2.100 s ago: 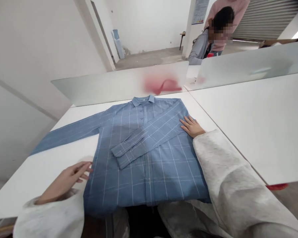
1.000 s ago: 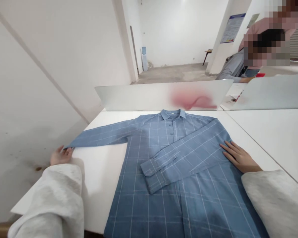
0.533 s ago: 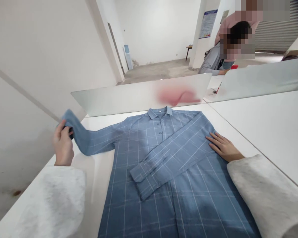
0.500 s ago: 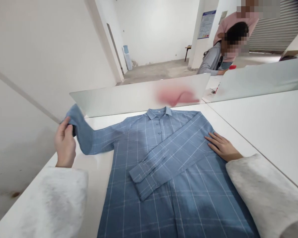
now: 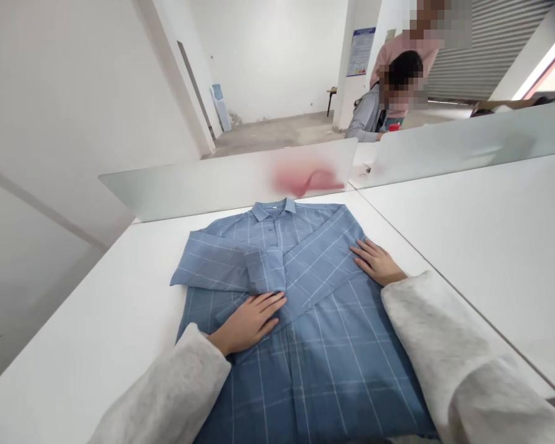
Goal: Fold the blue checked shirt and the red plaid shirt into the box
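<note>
Blue cotton with a thin white check, the shirt (image 5: 314,364) lies flat and buttoned, front up, on the white tabletop (image 5: 97,333), its collar (image 5: 274,208) at 12 o'clock and its hem running out of view at 6 o'clock. The left hand (image 5: 250,320) is spread open, palm down, on the chest of the shirt, fingers straight and pointing toward 2 o'clock; it grips nothing and simply presses on the cloth. Just above its fingertips sits the cuff (image 5: 266,272) of the near sleeve (image 5: 215,266), which is folded in from 9 o'clock and lies level across the chest. The far sleeve (image 5: 321,262) comes down from the shoulder at 1 o'clock and slants toward 7 o'clock; its end seems to lie under the left palm, though the hand hides it. The right hand (image 5: 378,265) is also open and flat, palm down, resting at the shirt's side edge at 3 o'clock, fingers pointing toward 10 o'clock and touching the slanting sleeve near the shoulder. Both arms wear pale fleecy sleeves. Beyond the collar stands a frosted divider (image 5: 203,185) with a blurred red shape (image 5: 305,179) behind it. At 1 o'clock, well apart, another person (image 5: 370,114) in grey bends over a further desk.
</note>
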`<action>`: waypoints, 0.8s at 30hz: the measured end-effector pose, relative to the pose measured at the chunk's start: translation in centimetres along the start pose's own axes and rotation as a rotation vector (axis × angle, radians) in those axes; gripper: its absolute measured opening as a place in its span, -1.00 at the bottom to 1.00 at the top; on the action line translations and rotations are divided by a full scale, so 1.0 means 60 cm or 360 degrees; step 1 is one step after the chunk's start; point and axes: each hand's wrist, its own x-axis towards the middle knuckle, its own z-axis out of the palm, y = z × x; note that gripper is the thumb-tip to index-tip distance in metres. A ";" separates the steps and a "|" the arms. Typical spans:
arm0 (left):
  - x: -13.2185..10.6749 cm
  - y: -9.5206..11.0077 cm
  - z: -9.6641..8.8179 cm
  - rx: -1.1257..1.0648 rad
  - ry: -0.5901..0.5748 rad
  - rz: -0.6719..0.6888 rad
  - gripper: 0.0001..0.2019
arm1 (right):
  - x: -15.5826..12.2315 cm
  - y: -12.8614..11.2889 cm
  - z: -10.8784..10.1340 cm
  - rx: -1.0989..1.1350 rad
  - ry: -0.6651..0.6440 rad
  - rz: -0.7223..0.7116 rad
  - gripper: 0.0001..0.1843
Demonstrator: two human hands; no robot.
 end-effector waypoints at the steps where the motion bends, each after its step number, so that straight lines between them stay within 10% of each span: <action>1: -0.002 -0.003 0.007 -0.0018 0.0047 -0.0036 -0.53 | 0.000 -0.001 -0.001 0.0002 0.0000 0.0004 -0.49; 12: -0.004 -0.041 0.025 0.0181 0.0699 -0.0588 -0.45 | 0.023 -0.047 -0.064 -0.0254 -0.0473 0.0149 -0.52; 18: -0.007 -0.037 0.028 0.0493 0.0608 -0.0474 -0.46 | 0.094 -0.211 -0.161 -0.0125 -0.0742 -0.0471 -0.58; 24: -0.012 -0.041 0.039 0.0640 0.0646 -0.0377 -0.47 | 0.153 -0.390 -0.149 0.0379 -0.0400 -0.0570 -0.35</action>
